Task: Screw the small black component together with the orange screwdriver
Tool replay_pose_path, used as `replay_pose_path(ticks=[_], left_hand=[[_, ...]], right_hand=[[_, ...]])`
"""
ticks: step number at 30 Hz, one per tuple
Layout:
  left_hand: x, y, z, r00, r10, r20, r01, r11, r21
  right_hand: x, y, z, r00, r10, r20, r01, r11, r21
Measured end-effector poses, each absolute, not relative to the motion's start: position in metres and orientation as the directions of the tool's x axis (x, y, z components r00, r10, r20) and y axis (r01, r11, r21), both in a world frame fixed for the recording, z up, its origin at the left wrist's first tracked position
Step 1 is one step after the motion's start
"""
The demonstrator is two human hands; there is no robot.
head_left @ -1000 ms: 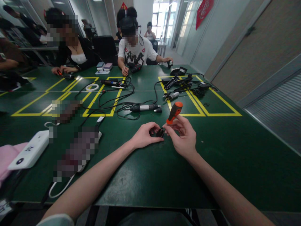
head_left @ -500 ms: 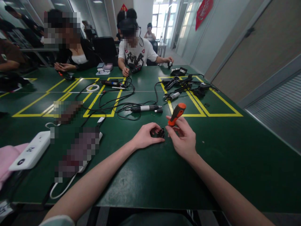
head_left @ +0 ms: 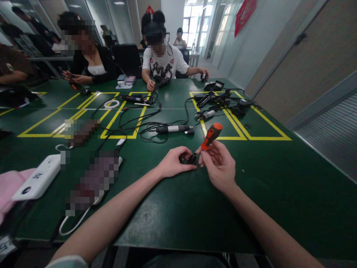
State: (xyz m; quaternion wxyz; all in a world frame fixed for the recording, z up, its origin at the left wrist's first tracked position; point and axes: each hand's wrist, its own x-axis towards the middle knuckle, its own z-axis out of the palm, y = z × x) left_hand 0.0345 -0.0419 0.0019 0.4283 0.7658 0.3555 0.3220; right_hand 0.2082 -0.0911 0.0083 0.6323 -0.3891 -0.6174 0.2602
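My left hand (head_left: 173,162) rests on the green table (head_left: 173,208) with its fingers closed around a small black part (head_left: 191,159). My right hand (head_left: 220,165) grips a screwdriver with an orange and black handle (head_left: 212,135). The handle tilts up and to the right, and its lower end points down at the black part. Both hands meet just in front of me, near the table's middle.
A black and silver power tool (head_left: 173,129) with tangled black cables lies just beyond my hands, among yellow taped squares (head_left: 245,137). More tools and cables (head_left: 217,100) sit at the far right. A white device (head_left: 36,180) lies left. Two people sit across the table.
My right hand has drawn the screwdriver tip back in to the black part after a slight shift away. My left hand has kept its hold.
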Motion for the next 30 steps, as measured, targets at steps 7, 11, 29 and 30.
replay_pose_path(ticks=[7,11,29,30], left_hand=[[0.034,-0.041,0.001,0.546,0.816,0.190,0.255,-0.378,0.890],[0.034,-0.042,0.001,0.540,0.820,0.187,0.261,-0.375,0.890],[0.034,-0.041,0.003,0.549,0.817,0.175,0.261,-0.367,0.893],[0.034,-0.041,0.003,0.549,0.818,0.171,0.269,-0.366,0.891]], right_hand=[[0.207,-0.092,0.015,0.148,0.826,0.544,0.131,0.529,-0.838],[0.208,-0.093,0.019,0.147,0.835,0.530,0.169,0.506,-0.846],[0.208,-0.090,0.018,0.142,0.779,0.610,0.269,0.563,-0.781],[0.208,-0.090,0.016,0.168,0.773,0.612,0.258,0.565,-0.784]])
